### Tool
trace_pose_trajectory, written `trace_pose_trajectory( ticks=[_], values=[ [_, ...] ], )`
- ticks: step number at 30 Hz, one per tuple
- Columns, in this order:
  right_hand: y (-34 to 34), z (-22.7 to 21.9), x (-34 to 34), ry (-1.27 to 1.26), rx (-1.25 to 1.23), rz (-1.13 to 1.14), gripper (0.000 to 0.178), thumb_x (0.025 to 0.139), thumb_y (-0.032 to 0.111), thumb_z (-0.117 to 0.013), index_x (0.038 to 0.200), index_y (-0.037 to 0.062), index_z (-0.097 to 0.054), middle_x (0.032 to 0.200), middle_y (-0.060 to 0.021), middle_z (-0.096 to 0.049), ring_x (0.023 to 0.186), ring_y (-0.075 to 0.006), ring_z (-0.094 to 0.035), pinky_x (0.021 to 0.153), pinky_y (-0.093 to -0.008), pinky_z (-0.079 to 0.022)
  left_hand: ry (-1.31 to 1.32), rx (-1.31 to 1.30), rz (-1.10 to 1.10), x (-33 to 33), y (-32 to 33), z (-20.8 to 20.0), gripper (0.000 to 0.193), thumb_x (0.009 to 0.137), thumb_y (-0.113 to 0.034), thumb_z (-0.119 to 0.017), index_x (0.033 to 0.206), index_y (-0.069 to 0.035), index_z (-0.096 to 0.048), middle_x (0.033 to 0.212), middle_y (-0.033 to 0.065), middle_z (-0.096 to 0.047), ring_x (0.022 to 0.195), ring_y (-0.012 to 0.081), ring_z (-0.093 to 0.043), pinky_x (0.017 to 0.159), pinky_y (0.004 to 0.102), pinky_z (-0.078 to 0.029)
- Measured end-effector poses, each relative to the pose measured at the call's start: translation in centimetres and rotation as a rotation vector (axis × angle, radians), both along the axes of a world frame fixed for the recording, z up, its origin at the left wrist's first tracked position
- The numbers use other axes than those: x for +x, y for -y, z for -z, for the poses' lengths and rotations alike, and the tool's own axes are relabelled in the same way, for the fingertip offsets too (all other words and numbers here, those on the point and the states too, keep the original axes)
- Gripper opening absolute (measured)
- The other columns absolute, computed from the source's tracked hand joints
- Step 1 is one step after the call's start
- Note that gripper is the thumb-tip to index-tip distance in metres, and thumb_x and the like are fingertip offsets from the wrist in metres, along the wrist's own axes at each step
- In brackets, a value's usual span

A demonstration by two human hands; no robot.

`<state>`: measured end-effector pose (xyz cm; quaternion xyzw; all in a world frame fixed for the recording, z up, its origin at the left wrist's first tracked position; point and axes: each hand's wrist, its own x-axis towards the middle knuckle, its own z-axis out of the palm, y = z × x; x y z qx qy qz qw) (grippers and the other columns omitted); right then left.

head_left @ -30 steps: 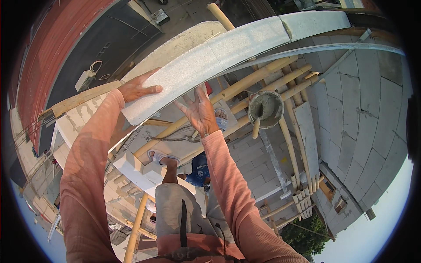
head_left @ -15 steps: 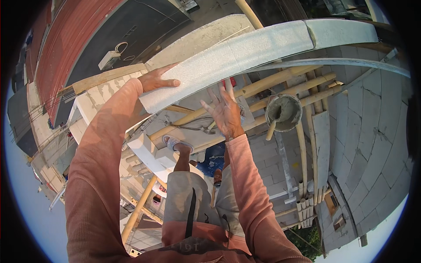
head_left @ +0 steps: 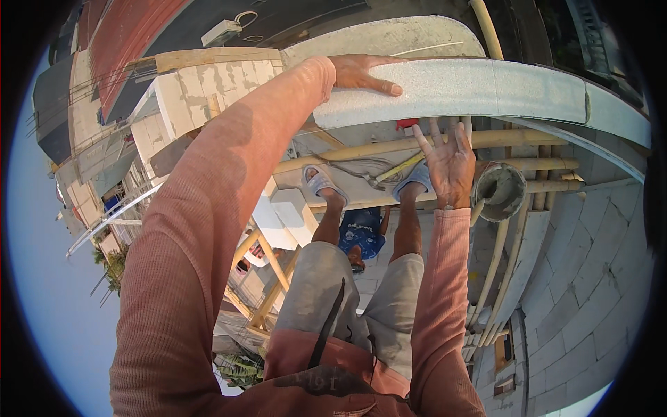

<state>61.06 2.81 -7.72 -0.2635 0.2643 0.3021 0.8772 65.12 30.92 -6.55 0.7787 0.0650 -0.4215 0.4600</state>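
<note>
1. One bucket (head_left: 513, 203) sits to the right of the right hand (head_left: 450, 167); grey mortar lies inside, and a wooden handle (head_left: 476, 213) slants out over its near-left rim.
2. The block (head_left: 445, 85) lies crosswise ahead of the person, its left end under the left hand (head_left: 356, 74).
3. Two hands: the left lies on the block, thumb wide apart on the top face, fingers along the far edge. The right is palm up and empty, its fingers spread wide, tips at the near edge; I cannot tell whether they touch it.
4. One clear seam toward the right end parts the block from a second piece (head_left: 615, 118).
5. Two sandals (head_left: 324, 183), one on each foot; one hammer (head_left: 396, 169) lies between them, its handle toward the right foot.
6. At least three poles (head_left: 545, 165) lie side by side, ends pointing right, near the bucket.
7. Beyond the block's far edge is a rough ledge (head_left: 375, 40) bearing one thin rod (head_left: 431, 48).
8. A narrow gap parts the right hand from the bucket; a wall (head_left: 577, 278) bounds the right side.
</note>
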Motion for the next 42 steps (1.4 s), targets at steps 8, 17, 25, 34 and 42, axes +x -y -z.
trace_pose_trajectory(
  ticks=[8, 17, 25, 34, 42],
  values=[
    [-1.1, -0.8, -0.5, 0.097, -0.048, -0.015, 0.059, 0.108, 0.017, -0.048, 0.161, 0.0169, -0.022, 0.164, -0.0127, -0.027, 0.153, -0.0411, -0.023, 0.122, -0.0698, -0.026, 0.135, 0.009, 0.036, -0.3, -0.2, 1.6, 0.117, 0.063, -0.088, -0.071, 0.157, -0.025, -0.043, 0.154, 0.0125, -0.051, 0.141, 0.0331, -0.049, 0.121, 0.0463, -0.037],
    [-1.9, 1.7, -2.7, -0.034, -0.093, 0.032, 0.072, 0.11, 0.038, -0.045, 0.164, 0.016, -0.004, 0.17, -0.0154, -0.005, 0.158, -0.0399, -0.006, 0.121, -0.0722, -0.019, 0.076, -0.008, 0.21, 1.7, -0.6, -0.4, 0.113, 0.068, -0.089, -0.065, 0.157, -0.022, -0.043, 0.153, 0.0175, -0.051, 0.133, 0.0348, -0.058, 0.114, 0.0472, -0.045],
    [-8.3, 2.4, -4.9, -0.13, 0.13, -0.037, 0.074, 0.108, 0.051, -0.037, 0.163, 0.0099, -0.009, 0.167, -0.0192, -0.009, 0.155, -0.0497, -0.005, 0.119, -0.0766, -0.017, 0.205, 0.083, 0.16, 0.8, -0.4, 1.7, 0.114, 0.068, -0.089, -0.065, 0.158, -0.022, -0.043, 0.153, 0.0175, -0.052, 0.132, 0.0347, -0.059, 0.113, 0.047, -0.046],
    [-8.2, 2.5, -4.3, -0.177, 0.15, 0.0, 0.069, 0.108, 0.044, -0.042, 0.161, 0.0104, -0.014, 0.163, -0.0191, -0.017, 0.154, -0.0504, -0.008, 0.119, -0.076, -0.019, 0.29, 0.082, 0.141, 0.2, -0.5, 3.4, 0.114, 0.068, -0.09, -0.064, 0.158, -0.022, -0.042, 0.152, 0.0175, -0.052, 0.131, 0.0346, -0.06, 0.113, 0.0468, -0.046],
    [-8.0, 1.7, -4.2, -0.221, 0.11, -0.016, 0.068, 0.11, 0.042, -0.04, 0.163, 0.0112, -0.01, 0.169, -0.0211, -0.008, 0.156, -0.0457, -0.007, 0.12, -0.0756, -0.014, 0.134, 0.062, 0.236, 0.8, -1.0, 2.9, 0.114, 0.07, -0.09, -0.063, 0.158, -0.022, -0.041, 0.153, 0.0175, -0.051, 0.134, 0.0344, -0.057, 0.114, 0.047, -0.045]
  ],
)
